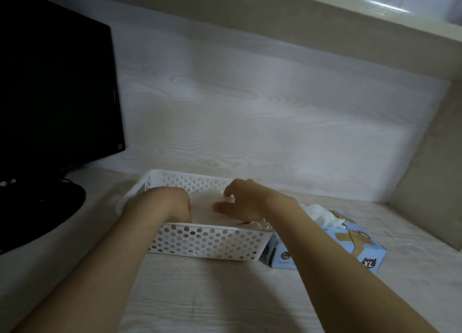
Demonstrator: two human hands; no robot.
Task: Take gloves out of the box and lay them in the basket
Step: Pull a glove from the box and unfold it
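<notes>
A white perforated basket [200, 242] stands on the desk in front of me. A pale translucent glove [203, 207] lies spread inside it. My left hand [172, 202] dips into the basket at the glove's left edge, with its fingers hidden behind the wrist. My right hand [242, 200] is over the glove's right side, bent fingers on its far edge and thumb on top, pinching it. The light-blue glove box [350, 245], marked XL, lies right of the basket, with a white glove [322, 214] sticking out of its opening.
A black monitor [55, 88] on a round black stand [42, 215] fills the left side. A pale wood-grain wall rises just behind the basket. A beige side panel [430, 182] closes the desk on the right, and a shelf runs overhead.
</notes>
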